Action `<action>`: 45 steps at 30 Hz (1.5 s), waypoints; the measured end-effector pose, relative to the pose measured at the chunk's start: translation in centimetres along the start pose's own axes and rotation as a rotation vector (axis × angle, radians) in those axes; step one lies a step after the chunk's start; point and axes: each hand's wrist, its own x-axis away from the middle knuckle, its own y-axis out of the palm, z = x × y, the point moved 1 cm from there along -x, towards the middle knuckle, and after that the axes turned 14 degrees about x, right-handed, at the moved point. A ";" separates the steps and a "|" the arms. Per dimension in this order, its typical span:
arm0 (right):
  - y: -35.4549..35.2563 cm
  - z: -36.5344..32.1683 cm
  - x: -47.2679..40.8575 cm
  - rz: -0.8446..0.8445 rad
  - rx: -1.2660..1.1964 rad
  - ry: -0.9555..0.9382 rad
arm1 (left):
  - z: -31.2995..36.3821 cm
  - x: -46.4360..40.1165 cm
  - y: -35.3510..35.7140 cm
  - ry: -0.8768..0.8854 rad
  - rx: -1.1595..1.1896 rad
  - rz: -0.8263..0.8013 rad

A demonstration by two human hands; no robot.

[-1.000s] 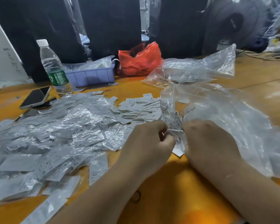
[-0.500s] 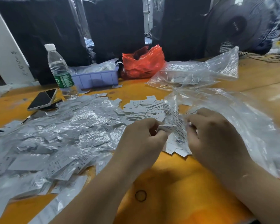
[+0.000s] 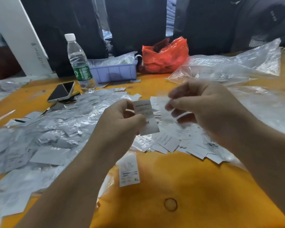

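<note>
The left hand (image 3: 122,122) pinches a printed tag (image 3: 146,117) between thumb and fingers. The right hand (image 3: 204,109) pinches a clear sleeve (image 3: 163,111) just beside it, over the pile (image 3: 179,140)

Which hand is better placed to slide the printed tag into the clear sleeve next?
Left, probably. The left hand pinches the printed tag, raised beside the clear sleeve, which the right hand holds; the sleeve is blurred, so its opening cannot be made out.

Bare forearms end in a bare left grip (image 3: 122,120) and right grip (image 3: 211,112)
</note>
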 end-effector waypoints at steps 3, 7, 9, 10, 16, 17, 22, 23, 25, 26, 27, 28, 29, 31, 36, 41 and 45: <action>1.2 -1.0 -2.0 -0.052 -0.063 -0.030 | -0.3 -0.3 -0.6 0.020 0.029 0.076; 2.3 0.1 -2.5 -0.046 -0.140 -0.025 | -0.7 -0.6 -0.7 0.033 0.006 0.083; 2.2 1.1 -2.4 -0.035 -0.195 0.026 | -0.9 -0.7 -0.5 0.027 0.000 0.065; 2.1 1.4 -2.4 -0.016 -0.234 0.042 | -1.0 -0.7 -0.4 0.023 -0.006 0.046; 2.2 1.7 -2.5 -0.010 -0.541 0.063 | -1.0 -0.1 0.5 0.020 -0.036 -0.032; 2.3 1.7 -2.5 -0.017 -0.567 0.069 | -1.0 0.0 0.6 0.022 -0.037 -0.042; 2.5 2.1 -2.6 0.049 -0.551 0.076 | -1.1 0.3 1.0 0.010 -0.030 -0.079; 2.5 2.1 -2.6 0.060 -0.547 0.073 | -1.1 0.3 1.0 0.012 -0.031 -0.087; 2.5 2.2 -2.6 0.069 -0.544 0.066 | -1.1 0.4 1.1 0.021 -0.029 -0.107; 2.5 2.1 -2.6 0.068 -0.542 0.065 | -1.1 0.4 1.2 0.025 -0.026 -0.118; 2.5 2.1 -2.6 0.069 -0.540 0.067 | -1.1 0.4 1.3 0.024 -0.023 -0.125; 2.5 2.2 -2.6 0.075 -0.534 0.071 | -1.1 0.4 1.4 0.020 -0.022 -0.129; 2.5 2.2 -2.5 0.085 -0.523 0.075 | -1.0 0.4 1.4 0.015 -0.023 -0.134; 2.5 2.3 -2.5 0.110 -0.495 0.074 | -1.0 0.4 1.6 0.007 -0.024 -0.146; 2.7 2.5 -2.6 0.091 -0.486 0.114 | -0.9 0.7 1.9 0.026 -0.019 -0.177; 2.5 2.6 -2.9 -0.024 -0.660 0.227 | -1.0 0.6 1.7 0.028 -0.032 -0.161; 2.7 2.7 -2.9 -0.128 -0.776 0.327 | -0.9 0.7 1.6 0.018 -0.019 -0.152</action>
